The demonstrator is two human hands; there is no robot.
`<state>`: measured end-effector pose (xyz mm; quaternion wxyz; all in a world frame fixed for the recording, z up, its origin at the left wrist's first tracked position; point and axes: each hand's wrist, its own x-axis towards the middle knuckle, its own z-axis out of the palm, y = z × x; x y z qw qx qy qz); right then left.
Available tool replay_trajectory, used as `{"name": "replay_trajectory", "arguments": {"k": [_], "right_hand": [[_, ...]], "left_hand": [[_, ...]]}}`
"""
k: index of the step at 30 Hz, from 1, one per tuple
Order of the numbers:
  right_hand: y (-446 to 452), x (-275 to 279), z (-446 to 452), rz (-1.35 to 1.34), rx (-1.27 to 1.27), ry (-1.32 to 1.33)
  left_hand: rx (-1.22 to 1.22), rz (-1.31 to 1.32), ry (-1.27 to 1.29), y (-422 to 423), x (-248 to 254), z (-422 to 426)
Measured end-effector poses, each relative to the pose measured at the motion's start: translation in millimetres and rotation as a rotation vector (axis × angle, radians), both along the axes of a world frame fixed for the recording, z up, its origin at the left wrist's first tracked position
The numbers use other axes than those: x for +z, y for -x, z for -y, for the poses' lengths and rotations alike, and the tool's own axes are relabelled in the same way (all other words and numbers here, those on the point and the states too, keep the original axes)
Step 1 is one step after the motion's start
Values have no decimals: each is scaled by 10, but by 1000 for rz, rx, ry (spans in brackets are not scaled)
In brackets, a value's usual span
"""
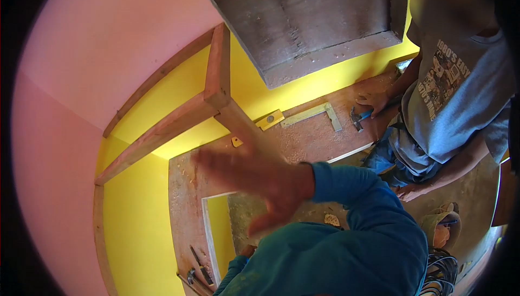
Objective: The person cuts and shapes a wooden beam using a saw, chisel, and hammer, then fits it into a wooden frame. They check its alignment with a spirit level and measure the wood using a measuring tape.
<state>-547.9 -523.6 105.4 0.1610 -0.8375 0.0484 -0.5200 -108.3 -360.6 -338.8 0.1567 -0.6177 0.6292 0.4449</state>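
Observation:
My right hand (254, 179) reaches leftward from a teal sleeve over the wooden surface. It is smeared by motion, but its fingers are stretched out with the thumb apart, and I see nothing in it. Nearest to it is the corner of a wooden frame (216, 95) fixed along the wall. Beyond the hand lies a yellow spirit level (271, 119), partly covered by the frame and hand. Only a small part of my left hand (248, 251) shows low in the view, by the opening's edge; its fingers are hidden behind my body.
A co-worker (455, 85) stands at right, one hand beside a blue-handled claw hammer (358, 119). An L-shaped square (314, 113) lies among sawdust. A dark panel (309, 20) hangs overhead. Hand tools (200, 274) lie lower left; a bucket (430, 230) and coiled cables (441, 271) stand lower right.

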Motion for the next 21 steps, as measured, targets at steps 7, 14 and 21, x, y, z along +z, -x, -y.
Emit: {"name": "replay_trajectory", "arguments": {"k": [7, 14, 21], "right_hand": [[-306, -722, -385, -283, 322, -264], [-455, -2198, -343, -709, 32, -768], [-217, -3622, -633, -970, 47, -1113]], "left_hand": [[36, -14, -16, 16, -129, -227], [58, -23, -33, -6, -196, -366], [57, -32, -32, -7, -251, -340]]}}
